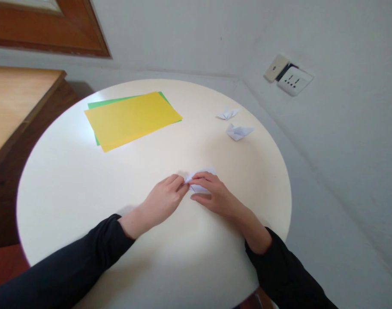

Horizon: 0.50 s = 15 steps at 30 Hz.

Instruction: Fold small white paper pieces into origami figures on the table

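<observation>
Your left hand pinches the white paper between your hands, your right fingers resting on it with thumb apart, so uneven pressure could skew a crease or tear it.

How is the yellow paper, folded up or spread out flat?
Spread out flat: the yellow paper lies wide on the table, all four corners showing, with green paper peeking out underneath.
</observation>
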Tool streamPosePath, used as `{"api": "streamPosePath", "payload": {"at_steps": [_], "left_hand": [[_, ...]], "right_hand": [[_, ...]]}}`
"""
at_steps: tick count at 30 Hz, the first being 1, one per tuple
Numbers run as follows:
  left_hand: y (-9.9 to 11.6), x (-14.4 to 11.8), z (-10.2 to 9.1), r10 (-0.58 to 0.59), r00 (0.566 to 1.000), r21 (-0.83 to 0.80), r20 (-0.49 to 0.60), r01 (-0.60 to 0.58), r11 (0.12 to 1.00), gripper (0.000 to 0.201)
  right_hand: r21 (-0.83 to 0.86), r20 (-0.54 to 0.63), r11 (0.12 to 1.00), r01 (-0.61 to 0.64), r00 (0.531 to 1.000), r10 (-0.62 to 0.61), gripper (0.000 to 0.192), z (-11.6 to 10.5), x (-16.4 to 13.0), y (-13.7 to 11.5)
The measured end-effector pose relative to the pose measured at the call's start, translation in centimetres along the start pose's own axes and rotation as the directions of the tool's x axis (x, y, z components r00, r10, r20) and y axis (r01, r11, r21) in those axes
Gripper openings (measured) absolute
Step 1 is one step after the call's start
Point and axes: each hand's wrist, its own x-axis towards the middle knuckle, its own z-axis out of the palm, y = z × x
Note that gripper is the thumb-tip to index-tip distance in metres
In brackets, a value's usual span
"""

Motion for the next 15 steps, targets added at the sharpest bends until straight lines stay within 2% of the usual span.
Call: {"api": "streamPosePath", "payload": {"at_steps": [7, 12, 15], "left_hand": [[0.1, 0.1, 0.1, -0.027, 0.994, -0.001, -0.11, 0.027, 1.0, 0.02], [-0.1, 0.2, 0.3, -0.12, 0.978, -0.146, -0.173, 0.095, 0.985, 0.022], [-0.4, 0.2, 0.4, -0.242, 0.961, -0.301, -0.133, 0.194, 0.934, 0.018]], "right_hand": [[-0.149, 0.02, 0.988, 0.046, 0.999, -0.044, 0.021, 0.0, 0.1, -0.1], [-0.189, 0.045, 0.98, 0.064, 0.997, -0.056, 0.018, -0.2, 0.7, 0.1], [-0.137, 0.102, 0.99, 0.028, 0.995, -0.014, 0.018, -0.9, 1.6, 0.2]]}}
